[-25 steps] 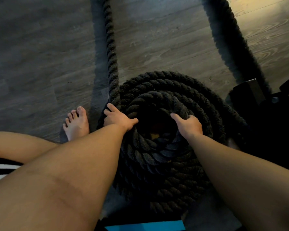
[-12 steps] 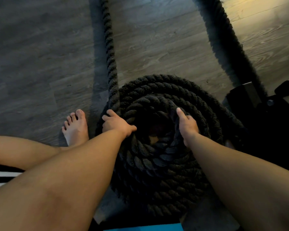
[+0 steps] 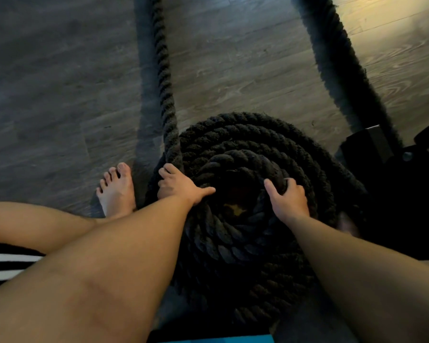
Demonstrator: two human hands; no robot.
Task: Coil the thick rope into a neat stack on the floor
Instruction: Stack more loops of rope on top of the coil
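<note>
While gripping the coiled rope (image 3: 245, 149): both hands, left (image 3: 181, 185), right (image 3: 289, 199), apart.

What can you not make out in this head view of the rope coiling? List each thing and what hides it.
- Uncoiled rope: its far end is cut off by the top edge.
- Coil: its near part is hidden by both forearms.
- Left hand fingertips: curled into the rope.
- Dark object at right: too dim to identify.
</note>
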